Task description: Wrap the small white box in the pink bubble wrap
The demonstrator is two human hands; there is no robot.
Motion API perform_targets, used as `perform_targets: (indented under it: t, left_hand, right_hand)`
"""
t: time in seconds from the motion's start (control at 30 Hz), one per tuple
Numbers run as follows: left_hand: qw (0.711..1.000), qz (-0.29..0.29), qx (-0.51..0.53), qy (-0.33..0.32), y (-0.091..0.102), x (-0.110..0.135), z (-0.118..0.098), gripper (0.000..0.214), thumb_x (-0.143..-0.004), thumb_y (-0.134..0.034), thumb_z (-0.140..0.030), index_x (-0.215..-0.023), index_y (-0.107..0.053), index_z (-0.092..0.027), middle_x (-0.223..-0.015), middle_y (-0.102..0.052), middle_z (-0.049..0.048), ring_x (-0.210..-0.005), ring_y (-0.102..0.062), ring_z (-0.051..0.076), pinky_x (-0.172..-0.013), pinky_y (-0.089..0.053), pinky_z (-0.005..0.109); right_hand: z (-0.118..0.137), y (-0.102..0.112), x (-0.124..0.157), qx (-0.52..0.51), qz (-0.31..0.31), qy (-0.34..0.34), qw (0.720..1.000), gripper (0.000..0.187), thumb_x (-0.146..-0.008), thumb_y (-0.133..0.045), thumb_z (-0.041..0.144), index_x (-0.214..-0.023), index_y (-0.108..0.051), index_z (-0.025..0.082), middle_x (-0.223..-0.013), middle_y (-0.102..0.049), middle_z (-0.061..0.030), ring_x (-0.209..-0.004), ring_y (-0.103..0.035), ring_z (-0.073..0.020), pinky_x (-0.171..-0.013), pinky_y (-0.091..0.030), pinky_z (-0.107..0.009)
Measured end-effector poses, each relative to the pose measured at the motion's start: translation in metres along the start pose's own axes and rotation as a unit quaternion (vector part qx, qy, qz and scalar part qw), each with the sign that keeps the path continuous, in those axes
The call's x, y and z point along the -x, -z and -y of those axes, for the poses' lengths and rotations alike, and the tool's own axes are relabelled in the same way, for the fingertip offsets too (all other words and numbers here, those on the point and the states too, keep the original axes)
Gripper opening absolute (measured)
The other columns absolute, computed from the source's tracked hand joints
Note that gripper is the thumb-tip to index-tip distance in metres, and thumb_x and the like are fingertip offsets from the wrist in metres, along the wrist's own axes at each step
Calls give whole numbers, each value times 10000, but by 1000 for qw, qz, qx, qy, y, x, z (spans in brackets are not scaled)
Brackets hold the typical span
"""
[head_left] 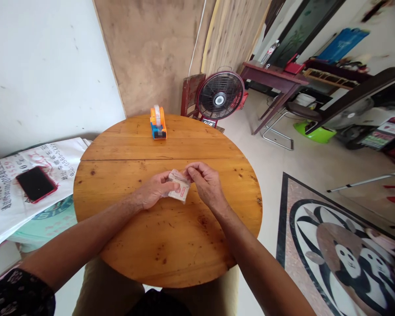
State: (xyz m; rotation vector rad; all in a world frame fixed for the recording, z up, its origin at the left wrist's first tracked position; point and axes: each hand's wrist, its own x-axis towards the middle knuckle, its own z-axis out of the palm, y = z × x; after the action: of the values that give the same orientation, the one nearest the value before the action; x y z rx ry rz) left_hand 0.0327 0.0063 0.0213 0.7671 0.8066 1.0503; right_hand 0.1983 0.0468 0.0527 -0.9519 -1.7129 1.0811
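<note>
My left hand (157, 189) grips a small clear plastic packet (179, 191) with something pale and red-printed inside, its thumb lying across the front. The packet is held tilted above the round wooden table. Beside its upper right corner, my right hand (204, 182) is closed in a pinch, thumb against the fingers. What those fingertips hold, if anything, is too small to make out. Toward the table's far edge stands an orange and blue tape dispenser (158, 123) with a roll of clear tape, apart from both hands.
The round wooden table (145, 250) lies under my forearms. At left, a phone (36, 184) rests on white printed sacks (64, 153). Beyond the table stand a fan (220, 98) and a wooden chair (188, 94). A dark red desk (273, 77) is farther right, near a panda-patterned floor panel (342, 263).
</note>
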Motion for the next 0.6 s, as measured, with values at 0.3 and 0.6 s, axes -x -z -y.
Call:
perform_targets:
  t: [0.3,0.6]
  left_hand:
    - [992,-16,-117,-53,9,-2,4,331,-699,-787,-326,-963,-681,-158,-835,-702,9,-703,-622,131,-672,-458,243]
    - [958,-25,-279,-65,22,6,-12,388,-782,-708,-384,-1098,-692,-158,-964,-732,60,-807,-651,172,-702,-472,269]
  right_hand:
    - [-1,-8,-2,62,-8,7,998,162,-851,-516,307,-754,-602,210,-723,-605,6,-693,-555,-147,-673,-448,-271]
    - [-15,-15,-6,-5,-5,-19,1000,148,-821,-561,334,-776,-628,210,-722,-667,-5,-676,-602,-153,-685,-499,-286]
